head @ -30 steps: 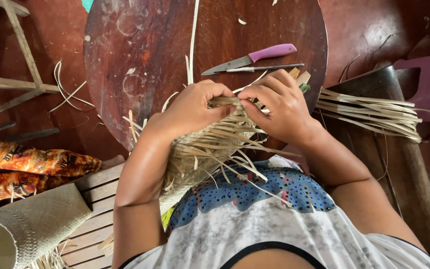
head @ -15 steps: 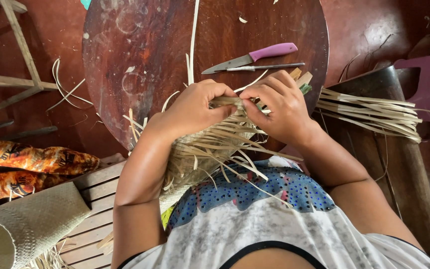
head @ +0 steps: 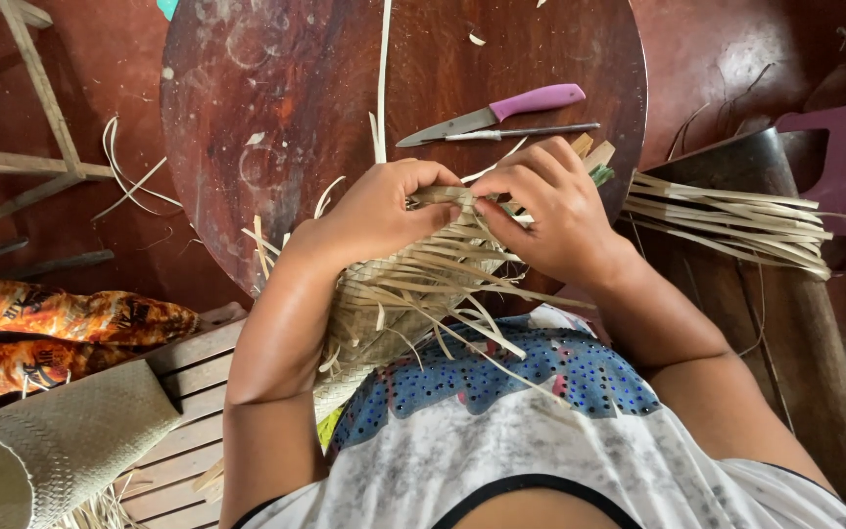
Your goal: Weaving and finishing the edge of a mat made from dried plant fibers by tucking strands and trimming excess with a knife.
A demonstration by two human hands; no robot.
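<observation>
A half-woven straw basket (head: 394, 294) with many loose pale strips rests against my chest, over the edge of a round dark wooden table (head: 286, 118). My left hand (head: 379, 211) grips its upper woven rim from the left. My right hand (head: 550, 211) pinches strips at the same rim from the right, fingertips almost meeting the left thumb. Loose strip ends fan out below both hands toward my shirt.
A purple-handled knife (head: 496, 110) and a thin metal tool (head: 526, 130) lie on the table beyond my hands. A bundle of straw strips (head: 727, 220) lies on a wooden beam at right. A finished woven bag (head: 46, 451), slatted wood and patterned cloth (head: 61, 328) sit at left.
Both hands stay on the basket rim; the fingers have shifted slightly as they work the strips. Nothing else has moved.
</observation>
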